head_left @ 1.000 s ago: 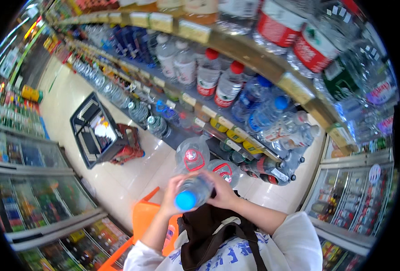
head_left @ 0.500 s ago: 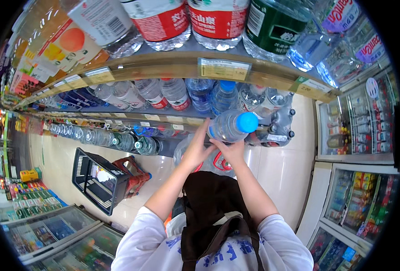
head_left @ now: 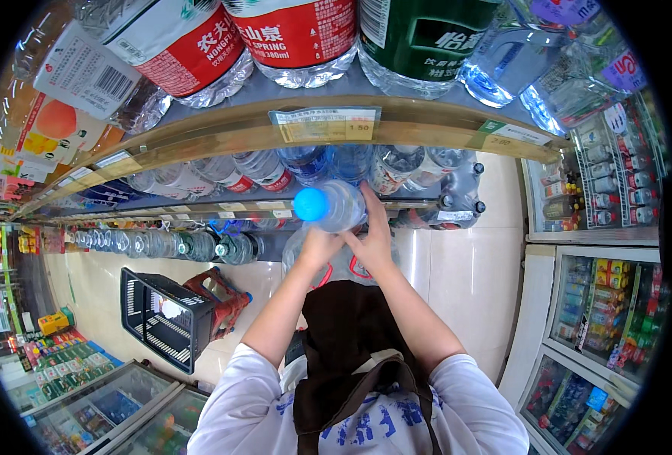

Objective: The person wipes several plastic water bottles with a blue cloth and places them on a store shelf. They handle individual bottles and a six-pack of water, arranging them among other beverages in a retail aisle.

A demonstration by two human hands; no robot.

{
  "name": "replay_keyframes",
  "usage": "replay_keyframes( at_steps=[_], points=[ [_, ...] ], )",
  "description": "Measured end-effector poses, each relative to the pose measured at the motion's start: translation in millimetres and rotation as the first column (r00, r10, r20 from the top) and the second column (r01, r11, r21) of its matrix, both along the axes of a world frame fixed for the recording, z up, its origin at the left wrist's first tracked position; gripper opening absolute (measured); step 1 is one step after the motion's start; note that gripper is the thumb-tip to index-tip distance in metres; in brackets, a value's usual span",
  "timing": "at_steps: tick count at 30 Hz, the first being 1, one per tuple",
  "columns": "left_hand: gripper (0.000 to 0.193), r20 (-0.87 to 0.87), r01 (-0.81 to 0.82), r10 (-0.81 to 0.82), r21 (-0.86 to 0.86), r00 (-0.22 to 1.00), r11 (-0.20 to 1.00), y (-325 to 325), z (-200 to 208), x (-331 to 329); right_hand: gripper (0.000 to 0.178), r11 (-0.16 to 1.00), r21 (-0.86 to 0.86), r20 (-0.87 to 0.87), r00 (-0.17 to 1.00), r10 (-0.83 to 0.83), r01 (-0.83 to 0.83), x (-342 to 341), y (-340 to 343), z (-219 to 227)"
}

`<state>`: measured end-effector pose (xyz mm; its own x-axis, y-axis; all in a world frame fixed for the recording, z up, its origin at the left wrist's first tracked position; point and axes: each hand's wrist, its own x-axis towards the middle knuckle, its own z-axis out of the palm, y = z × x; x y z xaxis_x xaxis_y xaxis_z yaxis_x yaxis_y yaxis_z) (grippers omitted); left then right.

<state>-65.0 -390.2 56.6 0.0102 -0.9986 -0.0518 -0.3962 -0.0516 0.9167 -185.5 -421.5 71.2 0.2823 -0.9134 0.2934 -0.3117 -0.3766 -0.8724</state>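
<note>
A clear plastic water bottle (head_left: pixel 344 208) with a blue cap is between my two hands, in front of the middle shelf. It leans so that its cap points up and to the left. My right hand (head_left: pixel 374 233) grips its right side, the fingers stretched along the bottle. From below, my left hand (head_left: pixel 323 246) holds the lower part; its fingers are mostly hidden behind the bottle. More blue-labelled bottles (head_left: pixel 303 161) stand on the shelf just behind it.
A shelf edge (head_left: pixel 222 121) with price tags crosses above my hands, with large red-labelled bottles (head_left: pixel 302 45) on top. A dark shopping basket (head_left: pixel 165 318) sits at left by a red stool-like object (head_left: pixel 218 299). Glass-door fridges (head_left: pixel 605 303) line the right; shrink-wrapped bottles (head_left: pixel 457 201) sit beside the shelf.
The bottle has swung from leaning right to leaning left, and my right hand has moved up its side. My view has shifted closer to the upper shelf.
</note>
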Motion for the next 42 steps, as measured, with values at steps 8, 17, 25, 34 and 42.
replay_keyframes(
  at_steps=[8,17,25,34,42],
  points=[
    [0.051,0.065,-0.058,0.068,-0.154,0.996,0.986,-18,-16,3,0.077,0.98,0.196,0.131,0.99,-0.052,0.025,13,-2,-20],
    [0.067,0.058,-0.055,0.067,-0.183,0.996,0.982,-30,-5,5,0.074,0.957,0.018,0.084,0.953,-0.291,0.29,33,-4,-23],
    [0.056,-0.219,-0.17,0.153,-0.058,0.964,0.984,-32,-11,-2,0.068,0.892,0.031,0.098,0.887,-0.451,0.45,40,-2,-18],
    [0.052,-0.172,-0.231,0.233,0.032,0.957,0.972,-42,-22,-6,0.062,0.866,0.09,0.207,0.842,-0.499,0.492,47,-8,-25],
    [0.052,-0.017,-0.196,0.195,-0.03,0.981,0.98,-45,-22,-6,0.057,0.891,0.079,0.203,0.867,-0.454,0.448,43,-12,-33]
  ],
)
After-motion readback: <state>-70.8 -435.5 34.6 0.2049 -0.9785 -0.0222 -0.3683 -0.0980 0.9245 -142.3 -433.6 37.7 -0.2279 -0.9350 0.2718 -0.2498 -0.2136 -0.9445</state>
